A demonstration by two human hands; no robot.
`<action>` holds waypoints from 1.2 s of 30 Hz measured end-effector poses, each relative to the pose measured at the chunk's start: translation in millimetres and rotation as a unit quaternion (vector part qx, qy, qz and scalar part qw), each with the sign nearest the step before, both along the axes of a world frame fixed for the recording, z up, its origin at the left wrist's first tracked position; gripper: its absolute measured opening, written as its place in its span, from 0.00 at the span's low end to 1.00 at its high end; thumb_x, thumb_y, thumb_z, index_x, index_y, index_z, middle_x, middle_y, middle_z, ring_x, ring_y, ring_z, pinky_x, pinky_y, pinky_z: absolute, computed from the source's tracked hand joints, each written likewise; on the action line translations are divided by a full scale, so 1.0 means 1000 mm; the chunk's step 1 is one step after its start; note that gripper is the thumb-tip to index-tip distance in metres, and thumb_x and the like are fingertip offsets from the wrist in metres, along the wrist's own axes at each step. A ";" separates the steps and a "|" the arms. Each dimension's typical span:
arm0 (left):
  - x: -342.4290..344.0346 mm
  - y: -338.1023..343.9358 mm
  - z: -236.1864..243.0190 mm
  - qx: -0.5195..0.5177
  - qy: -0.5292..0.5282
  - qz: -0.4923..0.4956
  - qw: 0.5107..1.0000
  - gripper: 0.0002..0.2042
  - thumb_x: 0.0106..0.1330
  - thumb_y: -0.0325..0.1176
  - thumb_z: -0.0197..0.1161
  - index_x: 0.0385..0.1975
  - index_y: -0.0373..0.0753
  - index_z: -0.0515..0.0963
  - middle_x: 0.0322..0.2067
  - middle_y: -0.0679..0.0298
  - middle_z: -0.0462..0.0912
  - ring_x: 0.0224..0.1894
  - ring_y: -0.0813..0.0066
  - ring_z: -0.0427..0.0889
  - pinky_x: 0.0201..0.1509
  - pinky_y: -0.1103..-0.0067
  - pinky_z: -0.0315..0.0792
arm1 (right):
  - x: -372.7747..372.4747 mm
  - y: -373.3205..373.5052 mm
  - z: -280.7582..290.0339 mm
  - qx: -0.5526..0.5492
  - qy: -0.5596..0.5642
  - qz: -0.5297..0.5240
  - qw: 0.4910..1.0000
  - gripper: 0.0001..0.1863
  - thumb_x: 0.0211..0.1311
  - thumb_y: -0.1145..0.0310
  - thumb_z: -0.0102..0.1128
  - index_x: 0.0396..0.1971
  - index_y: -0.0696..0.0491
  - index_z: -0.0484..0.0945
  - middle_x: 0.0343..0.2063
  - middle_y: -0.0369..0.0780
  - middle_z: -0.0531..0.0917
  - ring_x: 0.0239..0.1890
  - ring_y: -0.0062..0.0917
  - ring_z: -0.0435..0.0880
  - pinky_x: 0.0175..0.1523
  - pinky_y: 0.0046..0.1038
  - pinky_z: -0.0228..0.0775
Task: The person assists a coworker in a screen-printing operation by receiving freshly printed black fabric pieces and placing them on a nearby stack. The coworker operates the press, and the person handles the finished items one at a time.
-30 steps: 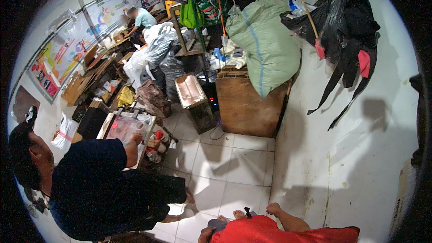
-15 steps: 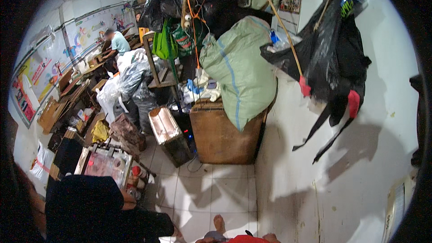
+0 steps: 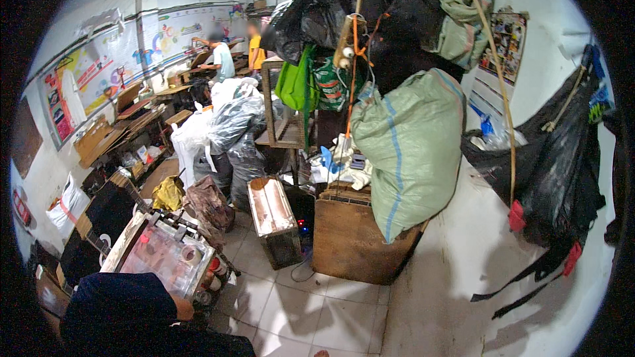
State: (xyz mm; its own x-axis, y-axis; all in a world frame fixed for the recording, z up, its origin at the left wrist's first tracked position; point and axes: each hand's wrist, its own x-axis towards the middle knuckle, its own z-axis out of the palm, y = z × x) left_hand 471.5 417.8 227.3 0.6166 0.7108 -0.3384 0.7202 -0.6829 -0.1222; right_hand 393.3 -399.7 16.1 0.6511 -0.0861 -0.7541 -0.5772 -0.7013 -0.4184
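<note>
Neither of my hands is visible; the frame's lower edge shows only the tip of a bare toe (image 3: pixel 321 353) on the tiled floor (image 3: pixel 297 317). At lower left, a co-worker in a dark shirt (image 3: pixel 116 311) stands at a worktable with a stained top (image 3: pixel 155 259) holding a tape roll (image 3: pixel 190 254), with small containers beside it. Ahead stand a metal-topped box (image 3: pixel 278 248) and a brown wooden board (image 3: pixel 340 244), with a large pale-green sack (image 3: pixel 413 158) slumped over the board.
Black bags (image 3: pixel 555 178) and long sticks (image 3: pixel 503 112) hang along the right wall. White and grey sacks (image 3: pixel 235 125) crowd the middle left beside a wooden rack (image 3: pixel 291 142). At the back are two people, in light blue (image 3: pixel 222 59) and in yellow (image 3: pixel 255 53).
The view has tilted up, so the room sits lower in the picture. My hands and red clothing have left the lower edge. The person in yellow has become visible.
</note>
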 end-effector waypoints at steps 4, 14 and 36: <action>-0.021 0.014 0.015 0.016 0.008 0.035 0.999 0.20 0.56 0.50 0.49 0.42 0.44 0.73 0.42 0.57 0.77 0.42 0.60 0.77 0.46 0.67 0.68 | 0.013 -0.012 -0.018 0.097 0.078 -0.232 0.965 0.07 0.49 0.66 0.52 0.22 0.52 0.78 0.19 0.36 0.78 0.20 0.25 0.76 0.26 0.30 0.68; -0.057 -0.222 -0.092 -0.171 -0.075 -0.025 0.982 0.21 0.56 0.51 0.48 0.42 0.44 0.74 0.42 0.57 0.77 0.42 0.59 0.76 0.47 0.68 0.68 | 0.137 -0.015 -0.005 0.086 -0.018 -0.015 0.996 0.06 0.49 0.67 0.53 0.22 0.52 0.77 0.18 0.36 0.77 0.19 0.24 0.75 0.25 0.30 0.68; -0.099 -0.512 -0.254 -0.419 0.067 -0.013 0.905 0.23 0.56 0.52 0.46 0.43 0.44 0.75 0.43 0.57 0.77 0.43 0.57 0.76 0.50 0.70 0.68 | 0.269 0.044 0.029 0.142 0.029 0.258 0.955 0.05 0.49 0.69 0.53 0.25 0.53 0.77 0.19 0.38 0.78 0.21 0.25 0.76 0.25 0.29 0.69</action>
State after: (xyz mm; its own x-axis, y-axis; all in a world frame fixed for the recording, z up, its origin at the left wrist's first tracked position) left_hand 372.6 -94.3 -26.8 0.5430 0.1557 -0.8252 0.7198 -0.5925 0.3618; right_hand 662.7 -355.8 44.8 0.5074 0.4489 -0.7356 -0.2127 -0.7620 -0.6117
